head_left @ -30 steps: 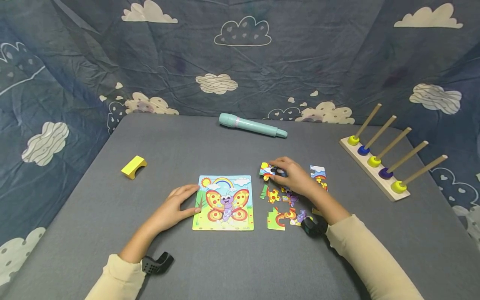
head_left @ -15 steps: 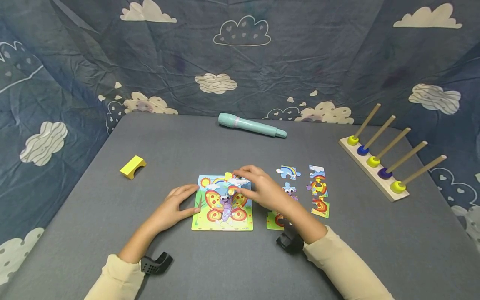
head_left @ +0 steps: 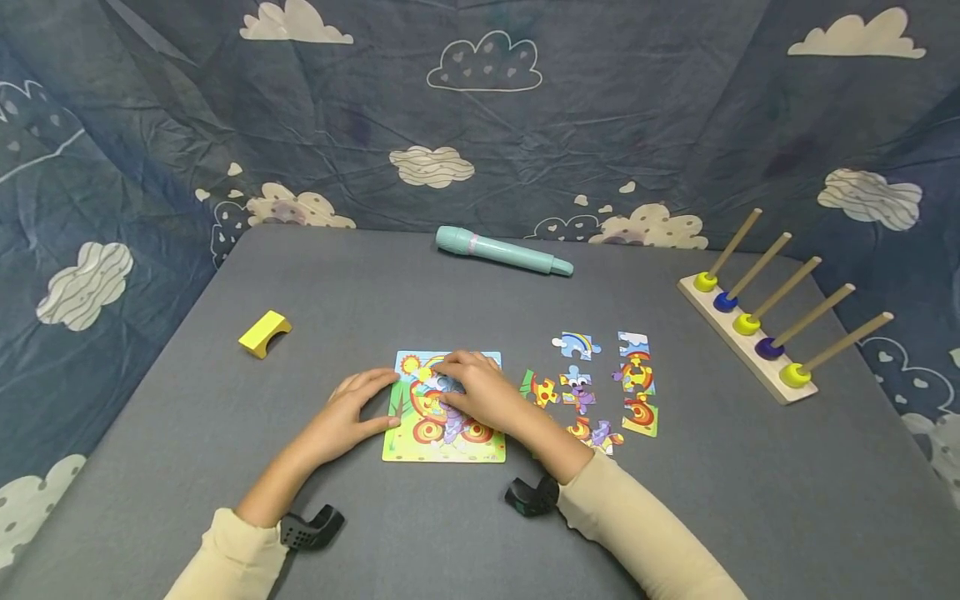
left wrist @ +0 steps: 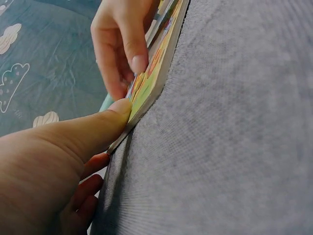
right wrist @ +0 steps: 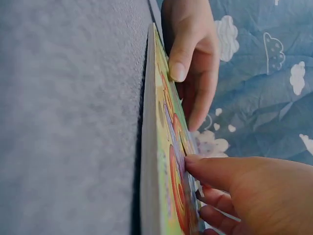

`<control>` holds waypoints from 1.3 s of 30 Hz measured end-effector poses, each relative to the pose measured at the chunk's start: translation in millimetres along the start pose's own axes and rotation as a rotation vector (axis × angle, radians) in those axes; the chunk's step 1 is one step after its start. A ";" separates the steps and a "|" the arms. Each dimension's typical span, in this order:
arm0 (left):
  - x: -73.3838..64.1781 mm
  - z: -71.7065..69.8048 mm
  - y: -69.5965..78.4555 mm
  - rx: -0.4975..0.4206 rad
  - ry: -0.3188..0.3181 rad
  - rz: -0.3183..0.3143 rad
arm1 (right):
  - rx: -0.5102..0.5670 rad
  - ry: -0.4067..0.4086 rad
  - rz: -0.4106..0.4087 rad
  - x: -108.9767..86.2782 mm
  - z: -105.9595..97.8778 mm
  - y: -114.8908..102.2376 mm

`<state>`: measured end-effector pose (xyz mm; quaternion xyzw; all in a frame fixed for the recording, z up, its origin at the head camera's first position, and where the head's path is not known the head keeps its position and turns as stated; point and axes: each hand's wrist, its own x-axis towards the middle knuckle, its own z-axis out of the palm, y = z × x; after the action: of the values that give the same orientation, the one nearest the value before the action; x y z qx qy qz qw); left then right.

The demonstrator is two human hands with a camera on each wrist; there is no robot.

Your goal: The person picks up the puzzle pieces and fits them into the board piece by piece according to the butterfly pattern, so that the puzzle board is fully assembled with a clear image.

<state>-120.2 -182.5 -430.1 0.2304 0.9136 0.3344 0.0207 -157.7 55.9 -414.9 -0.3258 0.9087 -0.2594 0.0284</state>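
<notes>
Head: your R hand (head_left: 480, 387) pinches sun jigsaw piece (head_left: 425, 374) over butterfly puzzle board (head_left: 453, 451); L hand (head_left: 352, 417), fingers relaxed, touches its edge, prob. to steady it. L wrist: thumb lies on edge. R wrist: thumb faces fingers, prob. for control.

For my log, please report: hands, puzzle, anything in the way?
Left hand touching board. Right hand pinching puzzle piece over it. Right hand partly hiding board.
</notes>
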 end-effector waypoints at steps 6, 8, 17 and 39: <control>2.2 -2.8 2.9 0.024 -0.032 0.008 | -0.017 -0.018 0.036 11.1 3.3 -3.1; 3.2 -4.4 3.5 0.034 -0.055 0.014 | -0.019 -0.017 0.042 14.1 4.3 -4.0; 10.0 -9.4 1.1 0.096 -0.122 0.055 | -0.060 -0.002 0.053 20.7 7.6 -5.8; 14.0 -11.3 -0.1 0.136 -0.143 0.032 | 0.248 0.048 -0.004 -8.3 -55.7 -7.4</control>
<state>-134.9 -183.2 -419.8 0.2694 0.9265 0.2546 0.0650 -159.2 81.4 -364.1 -0.3154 0.8693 -0.3778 0.0460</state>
